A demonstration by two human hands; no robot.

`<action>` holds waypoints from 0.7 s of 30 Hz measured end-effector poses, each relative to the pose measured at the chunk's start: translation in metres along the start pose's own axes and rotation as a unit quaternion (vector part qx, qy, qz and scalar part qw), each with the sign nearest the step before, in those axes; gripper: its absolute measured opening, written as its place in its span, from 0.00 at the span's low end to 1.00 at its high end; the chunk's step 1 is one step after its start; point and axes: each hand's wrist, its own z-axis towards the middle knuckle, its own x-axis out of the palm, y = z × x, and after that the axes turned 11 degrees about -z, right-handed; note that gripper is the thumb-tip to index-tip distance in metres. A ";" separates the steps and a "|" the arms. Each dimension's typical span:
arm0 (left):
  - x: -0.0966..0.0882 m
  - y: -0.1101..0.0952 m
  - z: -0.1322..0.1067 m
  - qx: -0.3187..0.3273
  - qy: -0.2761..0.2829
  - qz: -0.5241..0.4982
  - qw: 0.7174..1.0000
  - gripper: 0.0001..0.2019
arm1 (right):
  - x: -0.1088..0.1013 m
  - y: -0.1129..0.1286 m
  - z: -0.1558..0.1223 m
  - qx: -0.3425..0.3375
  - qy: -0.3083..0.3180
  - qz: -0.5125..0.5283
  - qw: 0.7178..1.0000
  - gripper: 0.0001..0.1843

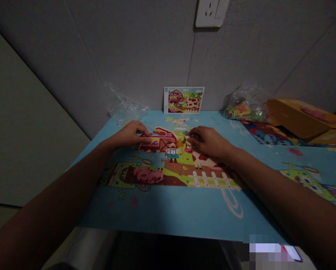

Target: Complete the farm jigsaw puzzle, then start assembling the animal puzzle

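A partly joined farm jigsaw puzzle (173, 165) lies on the blue table, showing a red barn, a farmer, a cow and a white fence. At the barn's left edge, the thumb and forefinger of my left hand (131, 134) are closed on a puzzle piece (145, 144) with part of the barn on it. My right hand (208, 140) has its fingers pinched on a puzzle piece (187, 143) by the cow's head, and covers much of the cow's upper body. Blue table shows through a gap left of the farmer, above the pink pig.
A picture card (184, 100) of the farm scene leans on the wall behind. Crumpled clear plastic (125, 107) lies back left. A clear bag of colourful pieces (245, 107) and an orange box (300, 116) stand back right. The blue table (162, 217) has a cartoon print.
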 end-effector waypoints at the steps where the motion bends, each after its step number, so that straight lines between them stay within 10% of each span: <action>1: 0.001 -0.001 0.000 -0.005 -0.006 0.006 1.000 0.15 | 0.000 0.000 0.000 -0.001 -0.001 0.000 1.000 0.17; 13: 0.007 -0.006 0.006 -0.173 -0.045 -0.023 0.984 0.19 | -0.003 0.004 0.000 0.000 0.008 -0.016 1.000 0.18; 21: -0.001 -0.007 0.002 -0.112 0.008 -0.055 0.992 0.17 | -0.003 0.005 0.000 0.000 0.011 -0.024 1.000 0.18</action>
